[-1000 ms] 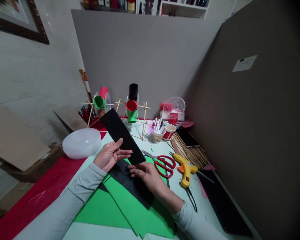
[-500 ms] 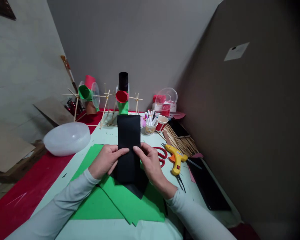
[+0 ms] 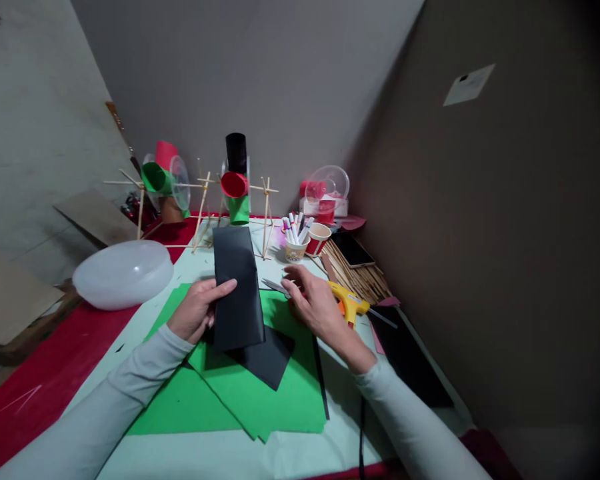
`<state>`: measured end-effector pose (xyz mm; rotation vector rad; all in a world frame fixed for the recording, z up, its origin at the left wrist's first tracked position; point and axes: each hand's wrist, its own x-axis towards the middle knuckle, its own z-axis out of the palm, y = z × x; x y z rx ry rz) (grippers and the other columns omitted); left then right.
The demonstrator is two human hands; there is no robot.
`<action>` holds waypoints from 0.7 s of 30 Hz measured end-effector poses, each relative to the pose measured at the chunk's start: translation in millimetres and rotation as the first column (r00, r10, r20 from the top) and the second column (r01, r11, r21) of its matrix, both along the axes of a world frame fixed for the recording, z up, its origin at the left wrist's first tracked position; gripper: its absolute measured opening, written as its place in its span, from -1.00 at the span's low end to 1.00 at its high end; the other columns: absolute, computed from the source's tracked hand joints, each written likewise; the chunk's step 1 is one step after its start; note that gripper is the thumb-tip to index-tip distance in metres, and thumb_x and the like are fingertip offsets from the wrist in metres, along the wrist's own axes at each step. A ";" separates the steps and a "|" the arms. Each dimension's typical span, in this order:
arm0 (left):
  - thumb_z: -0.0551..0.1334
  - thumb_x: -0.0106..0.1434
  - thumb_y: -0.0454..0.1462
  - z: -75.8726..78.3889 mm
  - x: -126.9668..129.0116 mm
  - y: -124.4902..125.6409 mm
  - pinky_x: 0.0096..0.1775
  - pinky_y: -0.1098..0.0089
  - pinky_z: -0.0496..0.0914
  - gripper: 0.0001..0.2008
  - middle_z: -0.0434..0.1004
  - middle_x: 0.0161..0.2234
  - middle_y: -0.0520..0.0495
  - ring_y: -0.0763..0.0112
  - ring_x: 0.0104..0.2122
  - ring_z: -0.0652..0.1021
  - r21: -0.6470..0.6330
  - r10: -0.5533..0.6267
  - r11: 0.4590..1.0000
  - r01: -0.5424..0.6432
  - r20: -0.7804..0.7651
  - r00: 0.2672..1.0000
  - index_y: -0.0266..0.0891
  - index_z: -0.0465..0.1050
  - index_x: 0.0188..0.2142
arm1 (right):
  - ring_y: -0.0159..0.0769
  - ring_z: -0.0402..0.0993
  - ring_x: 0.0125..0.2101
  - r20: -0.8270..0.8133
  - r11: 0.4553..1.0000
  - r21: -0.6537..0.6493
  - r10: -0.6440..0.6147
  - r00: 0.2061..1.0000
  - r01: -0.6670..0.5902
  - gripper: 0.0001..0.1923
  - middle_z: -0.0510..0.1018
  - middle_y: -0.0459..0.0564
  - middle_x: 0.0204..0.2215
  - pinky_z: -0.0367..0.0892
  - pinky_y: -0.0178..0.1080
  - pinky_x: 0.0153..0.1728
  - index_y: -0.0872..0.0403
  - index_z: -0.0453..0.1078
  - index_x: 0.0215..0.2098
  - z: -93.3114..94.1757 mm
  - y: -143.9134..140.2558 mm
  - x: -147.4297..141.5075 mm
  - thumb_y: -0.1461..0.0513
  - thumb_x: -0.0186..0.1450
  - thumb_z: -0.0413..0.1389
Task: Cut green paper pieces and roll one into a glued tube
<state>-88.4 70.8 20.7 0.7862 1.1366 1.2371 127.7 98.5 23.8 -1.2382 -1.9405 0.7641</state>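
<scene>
Head view, nearest first: green sheets (image 3: pixel 240 400) lie on the desk (image 3: pixel 190 460) with a black sheet (image 3: pixel 267 360) on top. Above them the left hand (image 3: pixel 196 313) has its grip closed on a black strip (image 3: pixel 236 287), thumb across the strip's left edge, the strip rising tilted away from the hand. The right hand (image 3: pixel 317 308) hovers with fingers spread, holding nothing, over the scissors (image 3: pixel 276 287) beside a yellow glue gun (image 3: pixel 349 301). Farther off stand marker cups (image 3: pixel 305 241).
</scene>
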 end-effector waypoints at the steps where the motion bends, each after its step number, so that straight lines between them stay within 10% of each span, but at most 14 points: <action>1: 0.43 0.02 -0.30 0.2 -2.0 1.5 -0.55 0.47 0.46 -0.85 0.60 -0.54 -0.12 0.37 -0.60 0.56 -0.012 0.025 1.000 -0.025 0.051 0.998 -0.36 0.56 -0.44 | -0.11 0.41 -0.11 0.103 0.999 0.035 -0.027 0.994 0.024 -0.83 0.53 0.14 -0.16 0.21 -0.17 -0.09 0.10 0.35 -0.12 0.1 2.2 9.0 0.25 0.32 0.07; 7: 0.31 0.13 -0.41 5.2 -8.9 7.1 -0.40 0.38 0.57 -0.95 0.63 -0.51 -0.17 0.31 -0.53 0.62 -0.084 0.179 0.983 -0.163 0.248 0.952 -0.39 0.53 -0.45 | -0.02 0.41 -0.24 0.487 0.991 0.135 -0.084 0.870 0.020 -0.91 0.49 0.17 -0.36 0.21 -0.13 -0.23 0.10 0.34 -0.35 -22.5 5.3 26.1 0.39 0.21 0.08; 14: 0.17 0.24 -0.45 14.3 -15.6 10.1 -0.37 0.33 0.60 -0.82 0.64 -0.51 -0.20 0.28 -0.55 0.63 -0.144 0.312 0.950 -0.279 0.330 0.891 -0.44 0.56 -0.39 | 0.01 0.40 -0.22 0.425 0.981 0.189 -0.132 0.895 0.055 -0.81 0.48 0.22 -0.29 0.28 -0.07 -0.21 0.14 0.31 -0.22 -16.3 12.1 29.5 0.23 0.21 0.04; 18: 0.16 0.25 -0.45 15.1 -22.0 11.2 -0.33 0.32 0.61 -0.81 0.63 -0.53 -0.17 0.31 -0.56 0.62 -0.143 0.370 0.929 -0.341 0.354 0.859 -0.42 0.55 -0.41 | -0.21 0.45 -0.36 -0.129 0.983 -0.183 0.006 0.992 -0.029 -0.56 0.51 0.10 -0.27 0.33 -0.22 -0.38 0.07 0.26 0.02 -0.2 -1.5 25.1 0.03 0.26 0.04; 21: 0.16 0.26 -0.44 15.4 -25.6 12.4 -0.31 0.30 0.61 -0.82 0.64 -0.51 -0.18 0.29 -0.54 0.64 -0.139 0.392 0.920 -0.367 0.364 0.845 -0.43 0.56 -0.37 | -0.29 0.38 -0.47 -0.637 0.780 -0.512 -0.064 0.769 -0.359 -0.45 0.51 0.02 -0.32 0.24 -0.28 -0.52 -0.01 0.38 -0.02 8.6 -22.9 12.9 -0.07 0.10 0.25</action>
